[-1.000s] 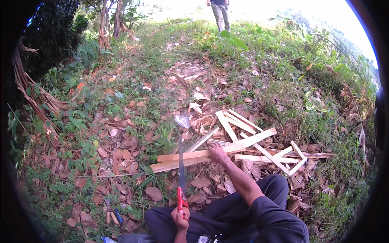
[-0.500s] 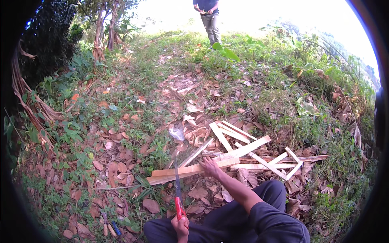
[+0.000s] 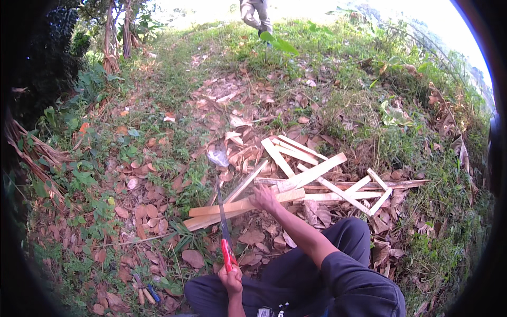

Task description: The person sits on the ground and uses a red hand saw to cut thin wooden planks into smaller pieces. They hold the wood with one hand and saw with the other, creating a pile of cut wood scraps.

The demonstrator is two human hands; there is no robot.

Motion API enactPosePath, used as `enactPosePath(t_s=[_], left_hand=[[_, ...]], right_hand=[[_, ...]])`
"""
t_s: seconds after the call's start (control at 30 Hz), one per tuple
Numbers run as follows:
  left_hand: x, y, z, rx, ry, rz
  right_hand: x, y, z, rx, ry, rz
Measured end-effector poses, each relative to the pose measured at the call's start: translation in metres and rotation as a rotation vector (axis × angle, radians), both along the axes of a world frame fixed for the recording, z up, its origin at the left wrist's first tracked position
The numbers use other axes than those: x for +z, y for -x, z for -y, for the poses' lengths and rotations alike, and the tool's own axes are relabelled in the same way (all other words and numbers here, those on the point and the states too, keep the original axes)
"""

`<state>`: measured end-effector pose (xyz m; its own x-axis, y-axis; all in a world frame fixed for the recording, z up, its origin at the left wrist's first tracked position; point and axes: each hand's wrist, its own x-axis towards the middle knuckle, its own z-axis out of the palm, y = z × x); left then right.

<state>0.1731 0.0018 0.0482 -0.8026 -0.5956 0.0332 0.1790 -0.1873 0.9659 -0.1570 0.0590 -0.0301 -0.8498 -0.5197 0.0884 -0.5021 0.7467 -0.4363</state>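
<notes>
My left hand (image 3: 231,279) grips the red handle of a handsaw (image 3: 227,253). Its dark blade points away from me and crosses a short pale plank (image 3: 285,197) near the left end. This plank lies over a longer pale plank (image 3: 317,171) that slants up to the right. My right hand (image 3: 264,199) is closed round the short plank, right of the blade, its fingertips partly hidden. Whether the teeth have cut into the wood cannot be made out.
Several wooden strips (image 3: 343,198) lie crossed on the leafy ground to the right. A clear plastic bag (image 3: 217,157) lies beyond the blade. Small hand tools (image 3: 145,293) rest at lower left. Another person (image 3: 256,13) stands at the far top. My bent knees (image 3: 346,232) are close below the planks.
The view has tilted down, so the scene sits higher in the picture. The saw has slid slightly forward across the plank. My right hand keeps its place on the wood.
</notes>
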Motion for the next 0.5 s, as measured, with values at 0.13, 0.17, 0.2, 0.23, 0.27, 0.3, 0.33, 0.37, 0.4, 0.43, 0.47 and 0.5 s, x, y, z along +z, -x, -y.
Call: enactPosePath(t_s=[0.13,0.17,0.2,0.23,0.27,0.3,0.33,0.37,0.4,0.43,0.47,0.5], left_hand=[[-0.001,0.041,0.007,-0.042,-0.072,-0.057],[-0.003,0.048,0.011,-0.066,-0.098,-0.035],[-0.002,0.051,0.016,-0.073,-0.068,-0.03],[-0.002,0.057,0.018,-0.117,-0.122,-0.083],[-0.002,0.059,0.02,-0.125,-0.105,-0.066],[-0.003,0.058,0.022,-0.133,-0.116,-0.056],[-0.004,0.057,0.022,-0.137,-0.111,-0.04],[-0.005,0.057,0.022,-0.145,-0.103,-0.035],[-0.007,0.056,0.021,-0.149,-0.125,-0.026],[-0.01,0.056,0.019,-0.155,-0.149,-0.022],[-0.013,0.056,0.017,-0.16,-0.173,-0.016],[-0.014,0.055,0.015,-0.146,-0.174,-0.008]], right_hand=[[-0.01,0.013,0.005,-0.096,-0.16,0.062],[-0.016,0.012,0.003,-0.141,-0.106,-0.048],[-0.013,0.01,0.007,-0.126,-0.112,-0.049],[-0.018,0.016,0.003,-0.143,-0.113,-0.092],[-0.02,0.014,0.001,-0.138,-0.096,-0.081],[-0.019,0.012,0.002,-0.108,-0.131,-0.092],[-0.015,0.014,0.004,-0.095,-0.161,-0.006],[-0.014,0.016,0.005,-0.093,-0.187,0.009],[-0.014,0.017,0.005,-0.071,-0.181,0.018],[-0.012,0.019,0.004,-0.05,-0.177,0.024],[-0.012,0.019,0.006,-0.038,-0.186,0.026],[-0.009,0.017,0.007,-0.023,-0.196,0.025]])
